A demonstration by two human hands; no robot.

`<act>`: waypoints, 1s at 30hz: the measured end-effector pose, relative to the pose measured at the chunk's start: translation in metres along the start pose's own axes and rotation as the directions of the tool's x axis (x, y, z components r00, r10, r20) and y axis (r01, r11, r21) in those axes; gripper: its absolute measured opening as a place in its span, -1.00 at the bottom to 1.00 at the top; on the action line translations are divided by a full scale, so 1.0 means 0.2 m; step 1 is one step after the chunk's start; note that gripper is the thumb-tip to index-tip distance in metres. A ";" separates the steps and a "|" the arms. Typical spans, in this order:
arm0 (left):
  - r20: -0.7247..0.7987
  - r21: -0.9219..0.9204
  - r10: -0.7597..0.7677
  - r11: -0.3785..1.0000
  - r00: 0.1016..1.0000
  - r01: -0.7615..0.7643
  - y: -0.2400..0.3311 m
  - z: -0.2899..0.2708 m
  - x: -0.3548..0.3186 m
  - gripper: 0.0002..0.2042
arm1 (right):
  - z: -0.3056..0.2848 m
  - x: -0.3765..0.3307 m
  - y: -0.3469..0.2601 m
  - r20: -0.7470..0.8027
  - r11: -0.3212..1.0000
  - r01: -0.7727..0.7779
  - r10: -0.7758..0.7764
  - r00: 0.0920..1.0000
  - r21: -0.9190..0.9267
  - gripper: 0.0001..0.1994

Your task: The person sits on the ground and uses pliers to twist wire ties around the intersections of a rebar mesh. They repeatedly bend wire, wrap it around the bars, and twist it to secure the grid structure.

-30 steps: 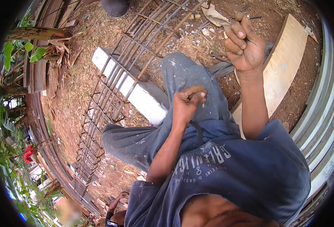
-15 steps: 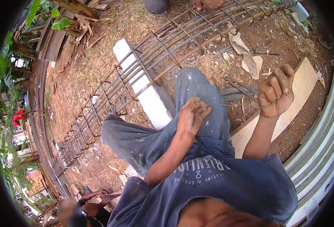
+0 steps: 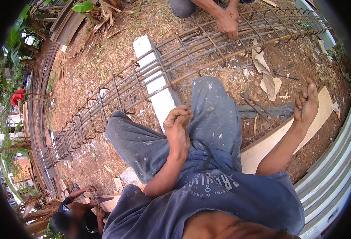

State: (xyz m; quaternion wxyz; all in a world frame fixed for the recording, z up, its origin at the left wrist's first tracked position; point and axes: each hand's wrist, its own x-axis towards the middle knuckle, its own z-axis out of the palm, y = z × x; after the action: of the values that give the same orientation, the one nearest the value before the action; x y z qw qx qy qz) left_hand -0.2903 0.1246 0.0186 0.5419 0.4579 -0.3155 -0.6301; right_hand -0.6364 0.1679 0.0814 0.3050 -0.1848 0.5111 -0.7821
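Note:
My left hand (image 3: 178, 126) is raised over my lap, its fingers curled in and pressed together. Out to the right, my right hand (image 3: 306, 104) is held up above a pale wooden board (image 3: 322, 113), its fingers also bent inward. Whatever either hand pinches is too fine to see now. Past my knees runs a long rebar cage (image 3: 165, 73) of steel bars and square stirrups. A white block (image 3: 153, 75) lies beneath it. Near my right knee, a long-handled metal tool (image 3: 255, 102) lies by a grey bundle of thin strands (image 3: 267, 111).
At the far side a co-worker's hands (image 3: 228, 24) touch the cage. Another person (image 3: 80, 215) is at lower left, beside a board. Torn brown paper (image 3: 266, 75) lies on the dirt. Stacked pale, ridged lengths (image 3: 330, 175) line the right edge.
My hands have moved apart, left hand leftward, right hand rightward. The thin wire seen between them earlier no longer shows. The far co-worker's hands have come onto the cage. The view has shifted.

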 end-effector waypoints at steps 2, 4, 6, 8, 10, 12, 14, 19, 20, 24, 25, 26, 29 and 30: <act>-0.111 0.257 0.230 0.946 0.967 -0.196 0.08 0.04 0.05 -0.83 | 0.04 -0.02 -0.12 0.175 0.991 -0.078 0.096 0.980 -0.108 -0.71; 0.366 0.465 0.512 0.623 0.777 -0.630 0.19 0.16 0.02 -0.78 | 0.14 -0.09 -0.09 0.488 0.924 -0.217 0.353 0.798 -0.313 -0.75; 0.743 0.443 0.411 0.290 0.529 -0.848 0.33 0.32 0.02 -0.73 | 0.32 -0.20 0.07 0.704 0.837 -0.112 0.516 0.488 -0.536 -0.76; 0.949 0.272 0.132 0.107 0.285 -0.956 0.39 0.40 0.05 -0.63 | 0.42 -0.28 0.19 0.733 0.776 -0.006 0.599 0.323 -0.631 -0.78; 0.888 0.461 -0.139 0.254 0.439 -0.850 0.41 0.38 0.08 -0.65 | 0.41 -0.29 0.22 0.655 0.722 -0.171 0.684 0.321 -0.671 -0.78; 0.825 0.558 -0.297 0.287 0.481 -0.779 0.40 0.34 0.10 -0.68 | 0.39 -0.29 0.19 0.556 0.598 -0.433 0.797 0.236 -0.674 -0.76; 0.817 0.563 -0.327 0.282 0.474 -0.776 0.36 0.30 0.10 -0.70 | 0.35 -0.32 0.21 0.530 0.578 -0.440 0.813 0.241 -0.687 -0.72; 0.895 0.376 -0.359 0.289 0.264 -0.880 0.29 0.25 0.13 -0.71 | 0.18 -0.40 0.31 0.398 0.319 -0.733 0.914 0.072 -0.601 -0.69; 0.887 0.344 -0.405 0.268 0.219 -0.900 0.28 0.24 0.14 -0.71 | 0.18 -0.42 0.31 0.397 0.357 -0.717 0.910 0.122 -0.599 -0.68; 0.934 0.278 -0.287 0.208 0.213 -0.938 0.19 0.25 0.19 -0.82 | 0.16 -0.48 0.30 0.409 0.501 -0.653 0.860 0.305 -0.567 -0.64; 0.932 0.285 -0.283 0.183 0.227 -0.941 0.18 0.27 0.21 -0.83 | 0.15 -0.47 0.30 0.417 0.535 -0.642 0.841 0.344 -0.549 -0.63; 0.930 0.291 -0.280 0.159 0.240 -0.943 0.17 0.29 0.23 -0.84 | 0.14 -0.46 0.31 0.446 0.560 -0.669 0.819 0.361 -0.489 -0.62; 0.950 0.273 -0.179 0.092 0.254 -0.958 0.13 0.35 0.32 -0.85 | 0.08 -0.40 0.35 0.488 0.597 -0.724 0.773 0.406 -0.344 -0.62; 0.934 0.294 -0.240 0.090 0.265 -0.952 0.14 0.37 0.35 -0.82 | 0.07 -0.37 0.37 0.488 0.592 -0.738 0.773 0.405 -0.324 -0.63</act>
State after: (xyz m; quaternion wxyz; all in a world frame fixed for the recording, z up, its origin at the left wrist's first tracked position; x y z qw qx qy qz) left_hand -0.3480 0.0432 0.0549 0.0705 0.1396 -0.9662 -0.2051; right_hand -0.5517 0.1850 0.0205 0.7596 -0.1726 0.4402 -0.4466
